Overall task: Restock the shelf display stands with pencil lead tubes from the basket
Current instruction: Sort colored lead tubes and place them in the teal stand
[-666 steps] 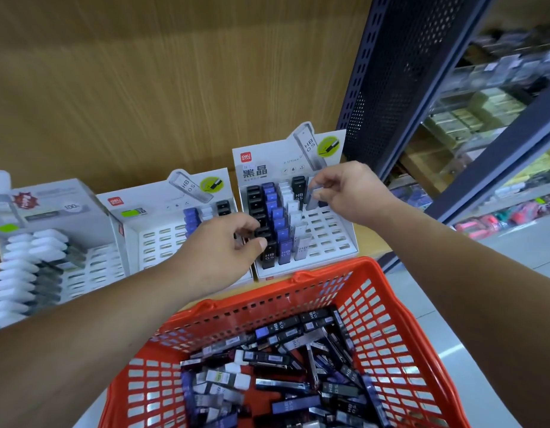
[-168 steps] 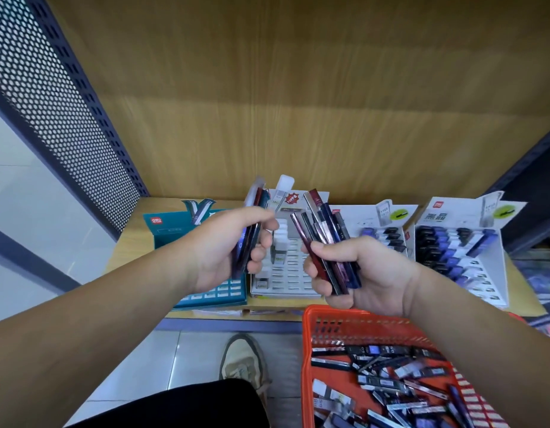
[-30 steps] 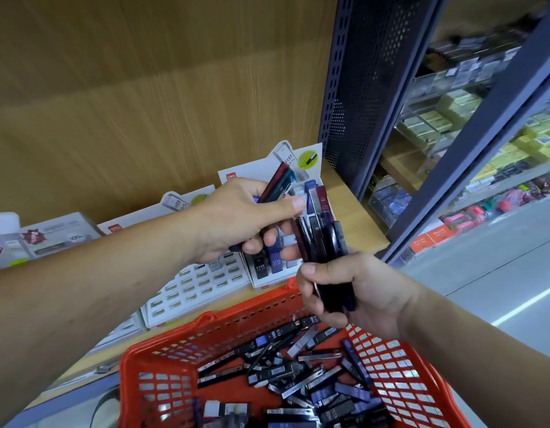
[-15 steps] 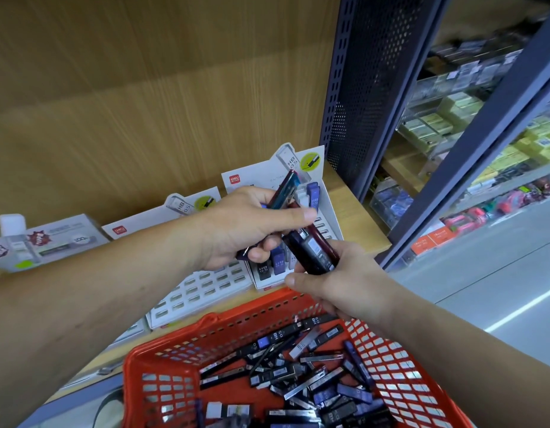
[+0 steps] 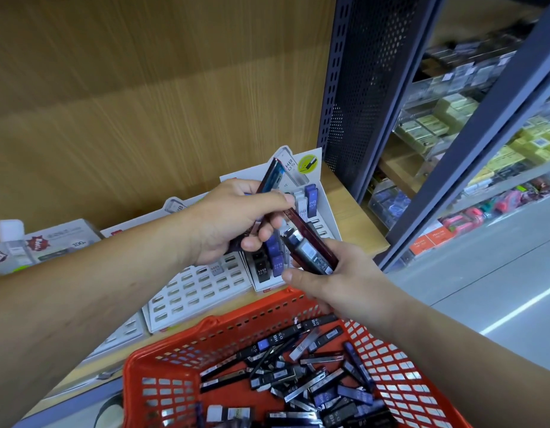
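My left hand (image 5: pixel 233 220) grips a few dark lead tubes (image 5: pixel 269 177) that stick up past its fingers. My right hand (image 5: pixel 338 279) holds a bundle of dark red and black tubes (image 5: pixel 307 248), tilted up to the left, just under the left hand. Both hands hover in front of the right white display stand (image 5: pixel 324 217), which holds blue, white and black tubes. A second white stand (image 5: pixel 196 291) to its left shows mostly bare slots. The orange basket (image 5: pixel 224 332) below holds several loose tubes (image 5: pixel 298 375).
A grey stand with white tubes (image 5: pixel 35 242) sits at the far left of the wooden shelf (image 5: pixel 347 211). A dark perforated metal upright (image 5: pixel 360 88) bounds the shelf on the right. Beyond it are other stocked shelves and a grey floor.
Over the last second my right hand has lowered and tilted its bundle flatter, closer under my left hand. The view has shifted slightly; the basket stays in place.
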